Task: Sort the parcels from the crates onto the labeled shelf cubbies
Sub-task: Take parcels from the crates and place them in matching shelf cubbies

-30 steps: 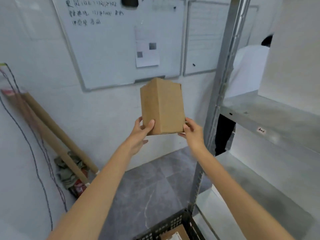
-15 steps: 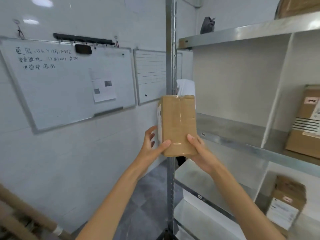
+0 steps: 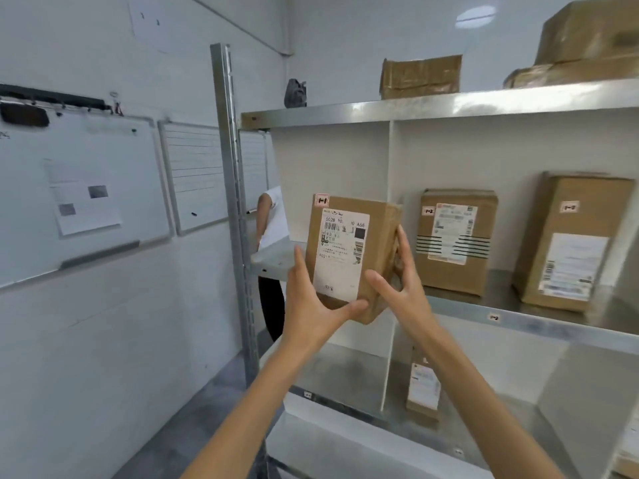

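Both hands are holding the parcel [image 3: 349,254] upright, label facing the person, before the left cubby [image 3: 332,167] of the shelf [image 3: 518,319]. The left hand [image 3: 311,314] is cupping it from 7 o'clock, thumb lying under its bottom edge. The right hand [image 3: 408,288] is gripping from 4 o'clock, fingers [image 3: 403,243] curling up its right side.

The brown rectangular cardboard parcel [image 3: 378,243] carries a white paper shipping label [image 3: 340,254] printed with black text and barcodes, plus a small white tag [image 3: 322,200] edged in red. The brown cardboard carton [image 3: 453,274] in the neighbouring cubby shows 2 banks of black horizontal stripes beside its white label. The steel shelf [image 3: 449,108] is silver-grey, its flat divider panel [image 3: 390,157] is white, and the tiled floor [image 3: 193,420] is mottled grey.
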Tool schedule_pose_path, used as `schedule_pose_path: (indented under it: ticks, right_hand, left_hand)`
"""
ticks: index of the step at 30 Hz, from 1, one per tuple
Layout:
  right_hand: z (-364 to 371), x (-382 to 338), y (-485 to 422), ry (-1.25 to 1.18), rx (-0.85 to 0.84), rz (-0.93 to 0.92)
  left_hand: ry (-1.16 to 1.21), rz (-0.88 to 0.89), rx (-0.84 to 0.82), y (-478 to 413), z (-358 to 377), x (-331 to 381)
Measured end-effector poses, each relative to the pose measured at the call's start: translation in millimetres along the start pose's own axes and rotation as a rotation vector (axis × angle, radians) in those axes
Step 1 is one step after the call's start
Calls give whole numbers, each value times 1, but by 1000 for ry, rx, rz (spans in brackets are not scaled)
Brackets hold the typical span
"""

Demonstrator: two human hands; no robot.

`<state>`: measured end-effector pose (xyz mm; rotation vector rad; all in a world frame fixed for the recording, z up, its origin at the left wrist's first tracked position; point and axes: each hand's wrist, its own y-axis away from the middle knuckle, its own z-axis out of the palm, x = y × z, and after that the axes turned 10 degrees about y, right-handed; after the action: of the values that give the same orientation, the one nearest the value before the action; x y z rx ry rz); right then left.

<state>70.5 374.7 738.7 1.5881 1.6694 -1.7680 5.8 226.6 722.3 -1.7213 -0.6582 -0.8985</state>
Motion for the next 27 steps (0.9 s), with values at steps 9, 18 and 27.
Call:
schedule_pose_path:
  ticks: [9, 18, 27]
  right_hand:
    - [-135, 8, 39, -186, -25, 62]
    - [-211, 19, 80, -197, -61, 110]
    - [-250, 28, 94, -170, -40, 114]
  left_hand:
    - [282, 90, -167, 21, 73, 42]
    - [349, 147, -253, 43, 132, 58]
    - [411, 109, -278, 46, 171, 62]
